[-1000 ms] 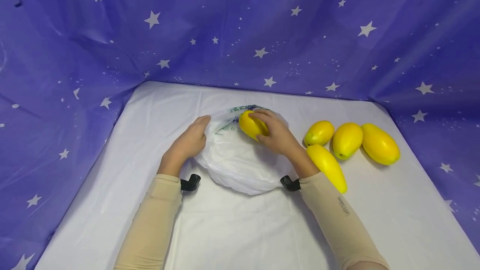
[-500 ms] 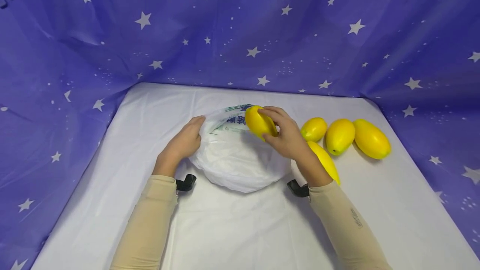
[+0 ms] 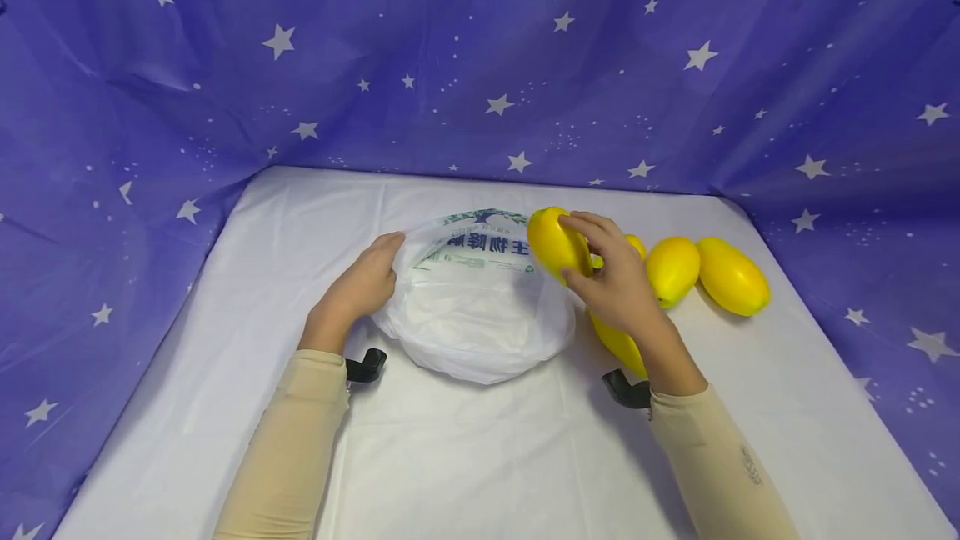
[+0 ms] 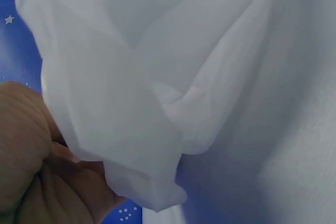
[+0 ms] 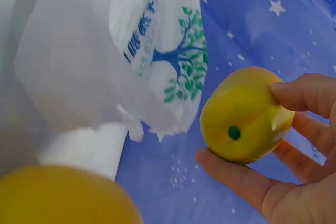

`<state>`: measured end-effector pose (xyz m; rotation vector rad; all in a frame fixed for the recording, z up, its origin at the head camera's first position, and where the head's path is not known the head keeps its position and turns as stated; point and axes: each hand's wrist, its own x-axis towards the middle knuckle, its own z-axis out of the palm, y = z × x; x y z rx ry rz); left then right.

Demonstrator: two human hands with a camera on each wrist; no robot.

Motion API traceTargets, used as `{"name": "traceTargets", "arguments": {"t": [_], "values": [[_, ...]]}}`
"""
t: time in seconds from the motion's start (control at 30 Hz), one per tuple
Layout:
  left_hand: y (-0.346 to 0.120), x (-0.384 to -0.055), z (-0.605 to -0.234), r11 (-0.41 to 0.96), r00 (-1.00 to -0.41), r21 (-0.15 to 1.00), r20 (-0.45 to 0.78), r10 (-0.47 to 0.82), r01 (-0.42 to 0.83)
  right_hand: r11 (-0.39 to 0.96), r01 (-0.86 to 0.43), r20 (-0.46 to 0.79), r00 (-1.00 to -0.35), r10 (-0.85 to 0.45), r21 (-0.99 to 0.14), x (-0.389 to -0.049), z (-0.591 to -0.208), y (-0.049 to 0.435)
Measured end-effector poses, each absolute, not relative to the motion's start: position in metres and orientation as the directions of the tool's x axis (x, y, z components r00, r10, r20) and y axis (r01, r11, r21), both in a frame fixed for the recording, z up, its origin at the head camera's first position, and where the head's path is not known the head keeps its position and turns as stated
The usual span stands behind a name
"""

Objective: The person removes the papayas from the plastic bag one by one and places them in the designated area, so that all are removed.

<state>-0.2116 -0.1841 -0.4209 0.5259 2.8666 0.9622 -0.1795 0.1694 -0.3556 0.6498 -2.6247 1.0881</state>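
A white plastic bag (image 3: 472, 315) with green and blue print stands with its mouth wide in the middle of the table. My left hand (image 3: 360, 282) pinches its left rim; in the left wrist view the bag's folds (image 4: 115, 103) cover the fingertips. Thumb and fingers of my right hand (image 3: 618, 273) grip a yellow mango-shaped fruit (image 3: 555, 242), held up at the bag's right rim. In the right wrist view this fruit (image 5: 241, 116) shows a dark green spot on its end and sits apart from the printed bag side (image 5: 181, 61).
Several more yellow fruits lie right of the bag, among them a rounder one (image 3: 672, 269) and a longer one (image 3: 733, 276). Another (image 3: 621, 347) lies partly behind the right hand. A purple star-printed sheet (image 3: 480, 65) rises behind the white-covered table (image 3: 465, 457).
My right hand has moved right with the yellow fruit, from over the bag's mouth to its right rim. More print inside the bag now shows. The left hand keeps its hold on the rim.
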Motion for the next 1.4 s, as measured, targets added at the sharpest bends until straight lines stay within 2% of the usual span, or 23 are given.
{"name": "traceTargets", "arguments": {"t": [0.4,0.77,1.17,1.4], "values": [[-0.182,-0.211,-0.421,0.749,-0.940,0.597,0.023,0.341,0.286,0.698,-0.411,0.396,-0.897,-0.195,-0.586,-0.160,-0.344,0.215],[-0.182,-0.213,-0.423,0.747,-0.938,0.599,0.021,0.346,0.289,0.727,-0.333,0.410,-0.909,-0.077,-0.600,-0.138,-0.351,0.266],[-0.183,-0.213,-0.423,0.746,-0.940,0.606,0.009,0.341,0.277,0.826,-0.140,0.369,-0.925,0.087,-0.547,-0.115,-0.381,0.306],[-0.183,-0.215,-0.425,0.747,-0.937,0.602,0.008,0.350,0.284,0.844,0.003,0.298,-0.935,0.193,-0.537,-0.110,-0.397,0.322]]}}
